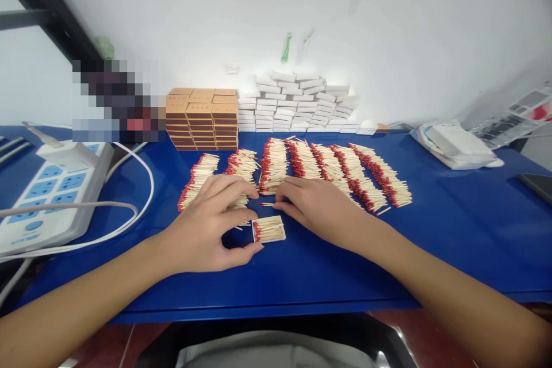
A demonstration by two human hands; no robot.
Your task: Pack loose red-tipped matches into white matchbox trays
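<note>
Forearms [407, 261] Over the Counter's Front Edge

You have the blue counter [345, 287] spread beneath both arms. Seven rows of red-tipped matches [273, 164] run side by side across its middle. Behind them, white boxes [297, 106] are piled along the back edge against the wall, and brown matchboxes [202, 118] stand stacked just beside that pile, toward the left corner. Your left hand [204, 227] pinches the left end of a small white tray [284, 229], partly filled with matches, between the middle and front edge. Your right hand [321, 204] is closed on a single match [267, 204] just behind the tray, its head pointing toward the left edge.
</note>
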